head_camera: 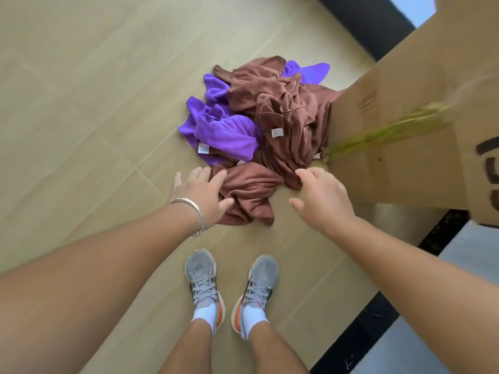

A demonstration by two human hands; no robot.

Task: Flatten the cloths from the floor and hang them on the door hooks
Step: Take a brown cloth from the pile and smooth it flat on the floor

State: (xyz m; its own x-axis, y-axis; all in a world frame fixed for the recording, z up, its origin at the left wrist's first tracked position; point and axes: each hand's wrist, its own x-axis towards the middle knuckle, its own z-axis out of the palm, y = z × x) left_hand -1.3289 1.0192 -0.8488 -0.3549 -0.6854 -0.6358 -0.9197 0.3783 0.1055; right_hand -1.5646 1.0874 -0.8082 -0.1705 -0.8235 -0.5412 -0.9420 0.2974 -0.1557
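Observation:
A heap of crumpled cloths lies on the beige tiled floor ahead of my feet: brown cloths (283, 114) on the right and purple cloths (224, 130) on the left, some with small white tags. A separate crumpled brown cloth (249, 193) lies nearest me. My left hand (201, 194), with a silver bangle at the wrist, reaches over this cloth's left edge with fingers spread. My right hand (321, 197) hovers at the cloth's right, fingers relaxed, fingertips near the heap's edge. Neither hand holds anything. No door hooks are in view.
A large cardboard box (399, 147) with a green smear stands close on the right, touching the heap. A dark threshold strip (359, 333) runs along the lower right. My grey shoes (232, 287) stand just behind the cloths. Bare floor tiles (94, 103) stretch to the left.

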